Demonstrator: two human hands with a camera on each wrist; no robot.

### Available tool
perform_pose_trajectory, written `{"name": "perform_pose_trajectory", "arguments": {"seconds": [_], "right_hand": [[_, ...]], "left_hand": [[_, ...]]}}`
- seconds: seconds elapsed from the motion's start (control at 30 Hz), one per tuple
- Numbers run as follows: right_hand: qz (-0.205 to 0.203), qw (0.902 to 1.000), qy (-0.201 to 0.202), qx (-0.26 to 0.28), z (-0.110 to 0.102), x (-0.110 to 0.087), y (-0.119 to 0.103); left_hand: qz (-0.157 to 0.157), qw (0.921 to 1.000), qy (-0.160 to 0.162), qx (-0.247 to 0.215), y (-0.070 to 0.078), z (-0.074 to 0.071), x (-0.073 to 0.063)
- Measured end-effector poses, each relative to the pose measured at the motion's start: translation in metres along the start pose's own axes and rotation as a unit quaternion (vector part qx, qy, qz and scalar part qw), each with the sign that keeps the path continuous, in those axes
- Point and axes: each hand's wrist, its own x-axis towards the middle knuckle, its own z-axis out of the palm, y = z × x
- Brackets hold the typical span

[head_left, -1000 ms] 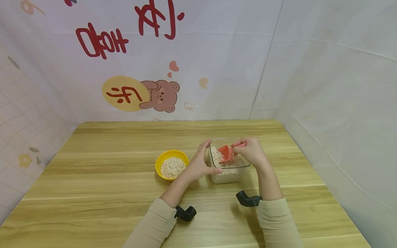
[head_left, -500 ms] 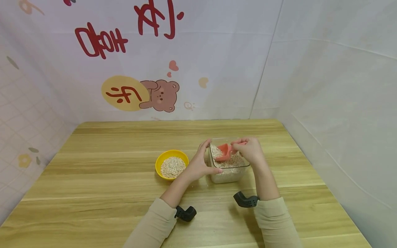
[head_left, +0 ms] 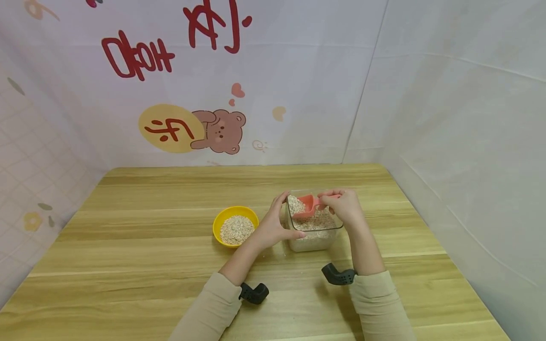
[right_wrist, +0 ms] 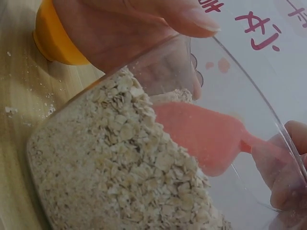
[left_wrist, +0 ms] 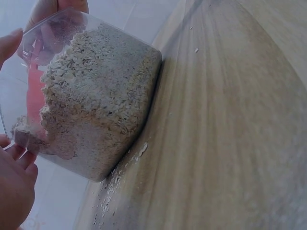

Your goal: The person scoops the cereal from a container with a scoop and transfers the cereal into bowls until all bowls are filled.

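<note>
My right hand [head_left: 346,207] pinches the handle of a coral-pink scoop [head_left: 309,207] inside a clear rectangular container [head_left: 337,227]. Rolled oats [right_wrist: 120,158] fill much of the container, and a heap of them lies in the scoop's mouth at the left wall. My left hand [head_left: 273,228] grips the container's left side, thumb along the front rim and fingers round toward the back. In the right wrist view the scoop shows through the clear wall, above the sloping oats. Just left of my left hand stands a yellow bowl [head_left: 218,222] holding more oats [head_left: 237,230].
All of it stands on a wood-grain table [head_left: 141,265]. Loose flakes [left_wrist: 142,149] are scattered on the tabletop beside the container. A white curtain [head_left: 315,94] with red characters and a bear print hangs behind the table, and white sheeting closes the right side.
The scoop has moved left and slightly up through the oats to the container's left wall, tilting level with a load of oats. My left hand stays put on the container.
</note>
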Motion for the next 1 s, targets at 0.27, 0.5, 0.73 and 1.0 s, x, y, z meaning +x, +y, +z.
{"name": "perform_pose_trajectory", "arguments": {"seconds": [0.27,0.5,0.73,1.0], "right_hand": [[0.002,0.9996,-0.019,0.020,-0.006,-0.001,-0.001],[0.015,0.9995,-0.025,0.013,-0.013,-0.001,-0.001],[0.016,0.9989,-0.026,0.035,-0.019,0.000,0.004],[0.015,0.9973,-0.035,0.062,-0.023,0.003,0.011]], "left_hand": [[0.000,1.0000,0.002,-0.001,-0.001,0.000,-0.001],[-0.004,1.0000,0.001,-0.003,-0.001,-0.001,-0.001],[-0.007,1.0000,-0.002,0.003,0.000,0.000,-0.001],[-0.004,0.9999,-0.002,0.010,-0.001,-0.001,-0.002]]}}
